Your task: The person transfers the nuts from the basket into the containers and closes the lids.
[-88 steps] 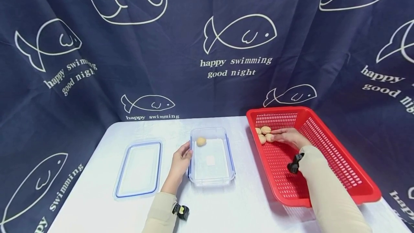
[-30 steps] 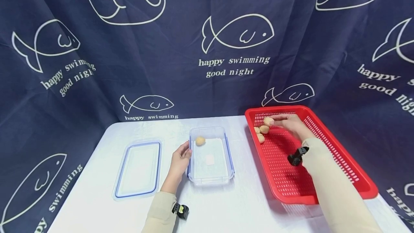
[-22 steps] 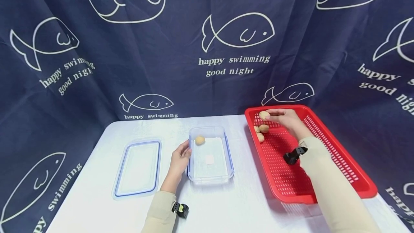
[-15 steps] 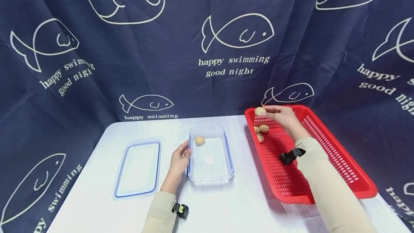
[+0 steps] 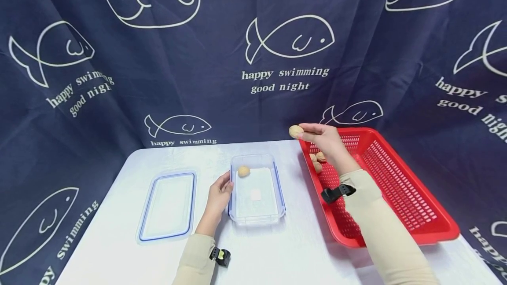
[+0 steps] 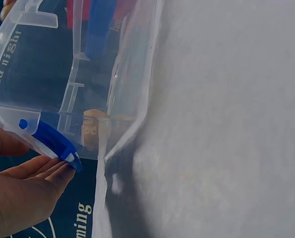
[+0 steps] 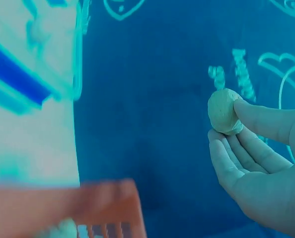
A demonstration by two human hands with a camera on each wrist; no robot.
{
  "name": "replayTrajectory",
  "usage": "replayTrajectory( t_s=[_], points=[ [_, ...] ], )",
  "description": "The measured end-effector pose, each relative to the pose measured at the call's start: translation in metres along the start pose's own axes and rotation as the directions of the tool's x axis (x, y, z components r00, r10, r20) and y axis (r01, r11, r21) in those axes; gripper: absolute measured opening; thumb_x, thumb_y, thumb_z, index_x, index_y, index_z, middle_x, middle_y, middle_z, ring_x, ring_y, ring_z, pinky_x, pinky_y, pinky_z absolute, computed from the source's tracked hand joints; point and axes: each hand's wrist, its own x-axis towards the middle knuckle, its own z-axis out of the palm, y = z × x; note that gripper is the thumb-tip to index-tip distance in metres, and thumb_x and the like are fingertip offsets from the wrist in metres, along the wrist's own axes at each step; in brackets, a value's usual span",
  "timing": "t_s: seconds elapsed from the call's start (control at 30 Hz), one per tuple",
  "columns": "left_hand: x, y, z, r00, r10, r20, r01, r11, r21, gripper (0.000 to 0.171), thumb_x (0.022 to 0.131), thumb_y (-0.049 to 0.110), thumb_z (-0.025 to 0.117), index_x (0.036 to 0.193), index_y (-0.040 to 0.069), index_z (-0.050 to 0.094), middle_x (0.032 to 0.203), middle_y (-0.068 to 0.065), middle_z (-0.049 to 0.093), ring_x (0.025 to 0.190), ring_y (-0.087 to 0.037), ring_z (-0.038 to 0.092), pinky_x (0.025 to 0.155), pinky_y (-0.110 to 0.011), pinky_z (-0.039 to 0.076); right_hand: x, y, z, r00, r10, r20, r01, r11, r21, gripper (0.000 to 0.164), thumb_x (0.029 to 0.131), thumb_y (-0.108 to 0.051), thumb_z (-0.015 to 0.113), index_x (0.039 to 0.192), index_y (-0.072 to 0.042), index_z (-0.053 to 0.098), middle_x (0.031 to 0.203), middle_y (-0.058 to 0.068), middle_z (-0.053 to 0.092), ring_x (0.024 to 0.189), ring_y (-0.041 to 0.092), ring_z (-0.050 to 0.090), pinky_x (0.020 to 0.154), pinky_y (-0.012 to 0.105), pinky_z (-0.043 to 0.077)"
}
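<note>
A walnut is pinched between thumb and fingers of my right hand, raised just beyond the red basket's left back corner. The right wrist view shows this walnut at the fingertips. My left hand holds the left side of a clear plastic food container; in the left wrist view, its thumb and fingers are at the blue latch. One walnut lies in the container's back left corner. A few more walnuts sit in the red plastic basket, against its left wall.
The container's clear lid with a blue seal lies flat on the white-covered table, left of my left hand. A dark blue curtain with fish prints hangs behind the table. The basket's left rim stands between the two work areas.
My right hand took hold of a walnut among those in the basket, lifted it and carried it left past the basket's rim. My left hand stays at the container.
</note>
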Motion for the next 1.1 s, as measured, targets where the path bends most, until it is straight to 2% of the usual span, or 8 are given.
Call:
replayTrajectory(
  t_s=[0.3,0.53,0.67,0.83,1.1],
  points=[
    [0.001,0.001,0.000,1.000,-0.004,-0.013,0.005,1.000,0.014,0.043,0.099,0.003,0.048,0.141,-0.004,0.041,0.142,-0.025,0.044,0.132,-0.035,0.043,0.111,-0.039,0.038,-0.012,-0.024,0.042,0.997,-0.069,0.039,0.065,0.992,0.107,0.041,0.085,-0.007,0.073,0.124,0.000,0.063,0.123,0.016,0.064,0.103,0.017,0.063,0.098,0.031,0.049],
    [0.002,0.002,0.001,1.000,-0.001,-0.022,0.002,1.000,0.012,0.043,0.099,0.002,0.048,0.140,-0.006,0.042,0.141,-0.025,0.045,0.131,-0.035,0.044,0.110,-0.037,0.040,-0.022,-0.031,0.073,0.991,-0.117,0.064,0.104,0.979,0.177,0.040,0.083,-0.001,0.073,0.121,0.007,0.063,0.119,0.022,0.064,0.092,0.006,0.065,0.087,0.020,0.053],
    [0.001,0.002,0.000,1.000,-0.002,-0.024,0.002,1.000,0.009,0.043,0.099,0.001,0.048,0.140,-0.006,0.042,0.142,-0.026,0.044,0.131,-0.035,0.044,0.110,-0.037,0.039,-0.028,-0.028,0.092,0.992,-0.098,0.079,0.080,0.976,0.203,0.038,0.083,-0.001,0.073,0.119,0.006,0.064,0.117,0.021,0.065,0.095,0.012,0.067,0.090,0.025,0.054],
    [0.001,0.002,-0.001,1.000,-0.009,-0.023,0.009,1.000,0.013,0.043,0.099,0.002,0.048,0.140,-0.005,0.042,0.142,-0.026,0.045,0.131,-0.035,0.044,0.110,-0.038,0.039,-0.037,-0.018,0.118,0.994,-0.056,0.091,0.038,0.982,0.184,0.036,0.083,-0.003,0.073,0.117,0.004,0.066,0.114,0.018,0.068,0.104,0.022,0.066,0.095,0.035,0.053],
    [0.000,0.003,0.003,1.000,-0.016,-0.021,0.017,1.000,0.016,0.042,0.099,0.002,0.047,0.141,-0.004,0.042,0.142,-0.026,0.044,0.131,-0.036,0.044,0.110,-0.041,0.039,-0.053,0.008,0.145,0.997,0.020,0.081,-0.036,0.980,0.196,0.031,0.082,-0.004,0.073,0.112,0.003,0.069,0.107,0.016,0.071,0.098,0.023,0.068,0.091,0.037,0.055]
  ],
)
